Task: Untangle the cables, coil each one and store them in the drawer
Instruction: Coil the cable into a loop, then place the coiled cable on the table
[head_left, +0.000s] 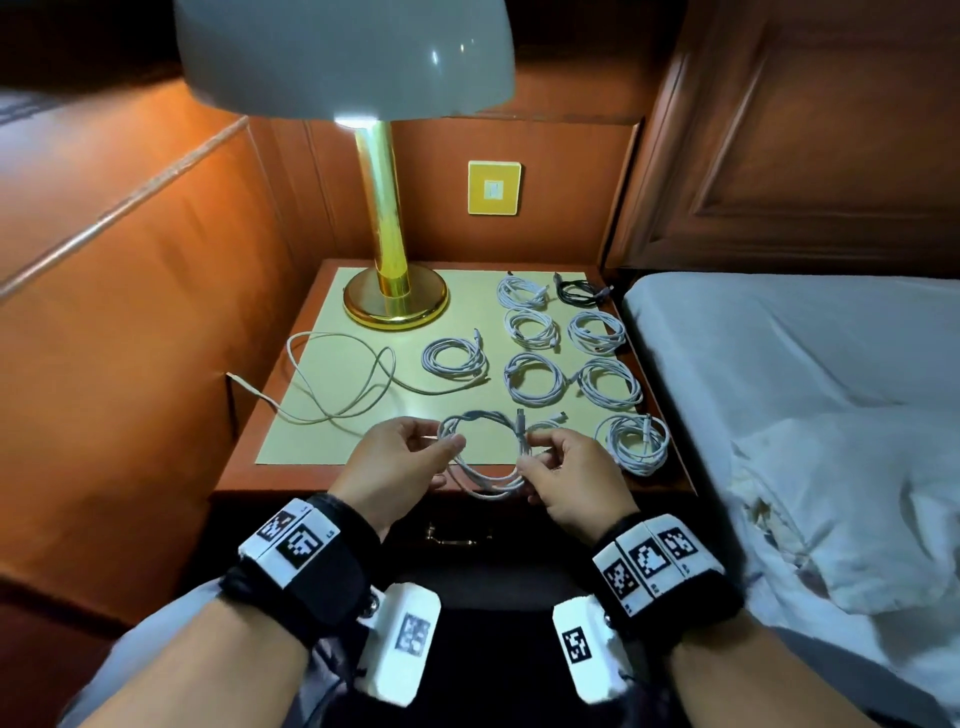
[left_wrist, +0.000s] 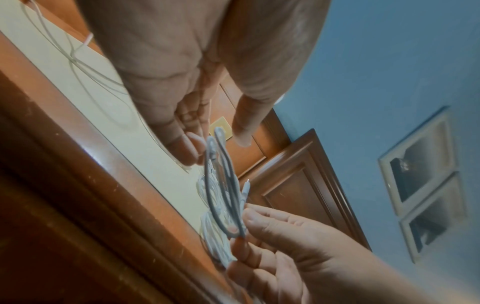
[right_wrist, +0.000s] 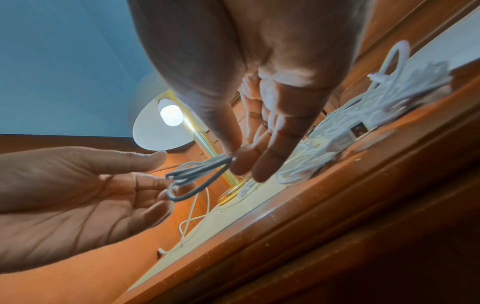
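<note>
A coil of pale grey cable (head_left: 480, 414) hangs just above the nightstand's front edge between my two hands. My right hand (head_left: 530, 454) pinches the coil's right side between thumb and forefinger, also seen in the right wrist view (right_wrist: 233, 156). My left hand (head_left: 439, 439) is at the coil's left end with thumb and fingers apart around the loops (left_wrist: 218, 135), its palm open in the right wrist view (right_wrist: 78, 195). A loose white cable (head_left: 336, 415) sprawls over the left of the nightstand. Several coiled white cables (head_left: 535, 376) and one black coil (head_left: 576, 291) lie on the right. The drawer (head_left: 452, 540) below is closed.
A brass lamp (head_left: 395, 301) with a white shade stands at the back of the nightstand top (head_left: 311, 441). One white coil (head_left: 636, 441) lies near the right front corner. A bed (head_left: 779, 364) adjoins on the right and wood panelling on the left.
</note>
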